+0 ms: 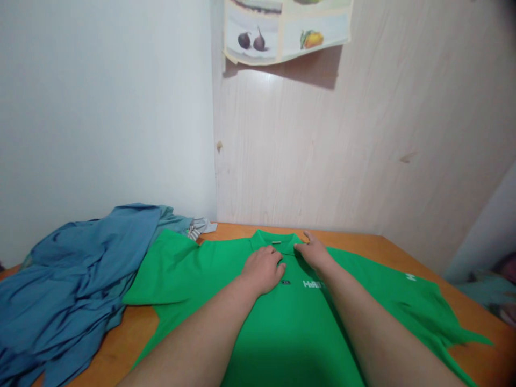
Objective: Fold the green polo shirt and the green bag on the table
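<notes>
A green polo shirt [278, 328] lies spread front side up, its collar [258, 239] toward the wall and its short sleeves out to both sides. White lettering and a small dark tag show on the chest. My left hand [264, 269] rests palm down on the shirt just below the collar, its fingers loosely bent and thumb apart. At the collar's right edge, my right hand [312, 252] touches the fabric with its fingers spread. Neither hand visibly grips cloth. My forearms cover parts of the shirt's body.
The shirt lies on an orange-brown wooden table [363, 240]. To the left is a heap of crumpled blue clothes [88, 263], which touches the left sleeve. A striped cloth [199, 227] lies behind. Pale walls rise at the back, with a fruit poster [286, 32] above.
</notes>
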`<state>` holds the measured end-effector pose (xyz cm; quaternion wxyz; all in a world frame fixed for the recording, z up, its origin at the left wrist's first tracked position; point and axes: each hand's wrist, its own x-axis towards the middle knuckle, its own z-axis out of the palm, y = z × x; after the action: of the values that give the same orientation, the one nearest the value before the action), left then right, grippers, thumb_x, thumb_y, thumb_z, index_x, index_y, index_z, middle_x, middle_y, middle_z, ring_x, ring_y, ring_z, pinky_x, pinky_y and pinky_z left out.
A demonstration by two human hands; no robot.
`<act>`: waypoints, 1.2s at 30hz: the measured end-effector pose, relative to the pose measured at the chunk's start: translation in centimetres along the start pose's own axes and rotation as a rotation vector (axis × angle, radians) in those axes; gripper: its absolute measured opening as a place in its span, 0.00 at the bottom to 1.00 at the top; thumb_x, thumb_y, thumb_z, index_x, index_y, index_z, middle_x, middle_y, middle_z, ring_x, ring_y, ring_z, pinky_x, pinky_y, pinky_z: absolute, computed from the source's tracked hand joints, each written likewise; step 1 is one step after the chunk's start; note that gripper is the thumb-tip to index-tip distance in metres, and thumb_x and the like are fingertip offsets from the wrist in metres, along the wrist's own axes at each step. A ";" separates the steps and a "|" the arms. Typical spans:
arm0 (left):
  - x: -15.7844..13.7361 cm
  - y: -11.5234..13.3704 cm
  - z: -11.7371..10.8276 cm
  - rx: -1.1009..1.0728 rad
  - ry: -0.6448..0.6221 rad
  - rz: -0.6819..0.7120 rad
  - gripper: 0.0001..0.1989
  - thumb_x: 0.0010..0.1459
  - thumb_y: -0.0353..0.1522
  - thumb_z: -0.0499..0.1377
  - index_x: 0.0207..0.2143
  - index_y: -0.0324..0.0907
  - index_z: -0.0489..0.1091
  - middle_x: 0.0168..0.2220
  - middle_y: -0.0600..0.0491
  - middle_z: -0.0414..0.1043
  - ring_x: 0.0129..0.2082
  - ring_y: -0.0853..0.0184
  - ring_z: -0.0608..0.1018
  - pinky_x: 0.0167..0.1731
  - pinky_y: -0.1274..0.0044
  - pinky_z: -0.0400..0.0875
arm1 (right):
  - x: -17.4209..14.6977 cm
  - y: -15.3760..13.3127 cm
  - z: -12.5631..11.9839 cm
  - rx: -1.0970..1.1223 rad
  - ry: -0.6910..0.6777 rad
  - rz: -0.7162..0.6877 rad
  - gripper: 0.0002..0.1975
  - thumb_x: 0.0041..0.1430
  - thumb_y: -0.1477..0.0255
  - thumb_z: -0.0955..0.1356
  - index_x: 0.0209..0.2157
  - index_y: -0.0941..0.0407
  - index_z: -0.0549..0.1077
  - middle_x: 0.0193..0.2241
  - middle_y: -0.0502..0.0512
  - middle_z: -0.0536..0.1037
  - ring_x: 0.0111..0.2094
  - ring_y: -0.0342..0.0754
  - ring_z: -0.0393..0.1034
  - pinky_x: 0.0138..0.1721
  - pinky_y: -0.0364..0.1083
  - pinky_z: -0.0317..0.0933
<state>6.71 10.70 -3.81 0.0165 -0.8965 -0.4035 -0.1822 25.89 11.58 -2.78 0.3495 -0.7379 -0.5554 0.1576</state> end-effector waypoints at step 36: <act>-0.1 0.0 0.3 -0.018 0.031 0.020 0.17 0.66 0.41 0.50 0.53 0.48 0.66 0.50 0.48 0.70 0.50 0.56 0.72 0.48 0.65 0.67 | -1.1 0.4 0.0 -0.521 0.006 -0.317 0.17 0.62 0.61 0.63 0.47 0.47 0.78 0.54 0.52 0.75 0.55 0.54 0.64 0.54 0.51 0.56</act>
<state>6.79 10.67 -4.09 0.0168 -0.8977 -0.3925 -0.1996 25.85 10.48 -3.23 0.1701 -0.7073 -0.6844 -0.0489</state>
